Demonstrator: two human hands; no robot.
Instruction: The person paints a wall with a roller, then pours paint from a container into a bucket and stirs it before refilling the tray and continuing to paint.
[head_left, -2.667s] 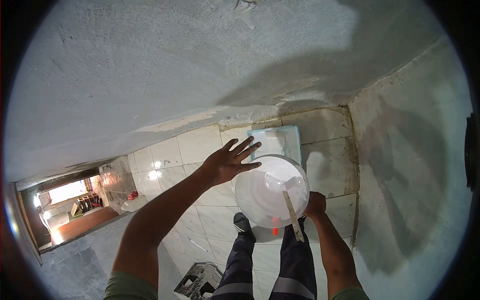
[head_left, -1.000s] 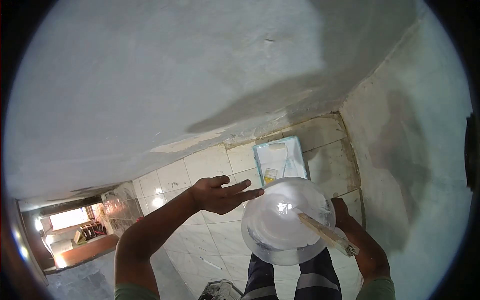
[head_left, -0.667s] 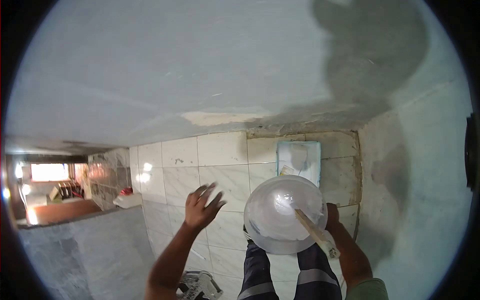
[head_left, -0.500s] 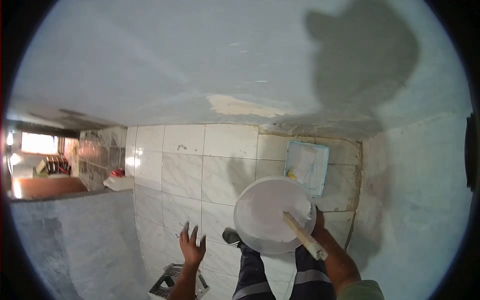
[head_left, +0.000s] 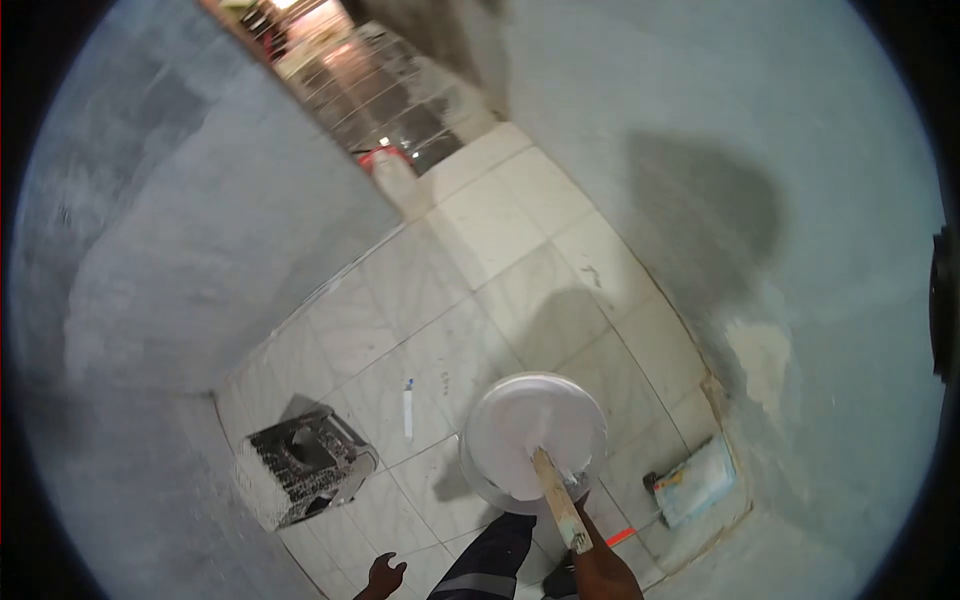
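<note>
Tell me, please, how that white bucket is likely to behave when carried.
Probably heavy: the bucket looks nearly full of white paint. Likely to slosh if tilted, as it has no lid. The stick resting across its rim might slide.

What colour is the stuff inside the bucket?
White. The head view shows it best: the bucket holds white paint.

Dim, motion-blurred fisheye view, black vignette, bright doorway glare top.
</note>
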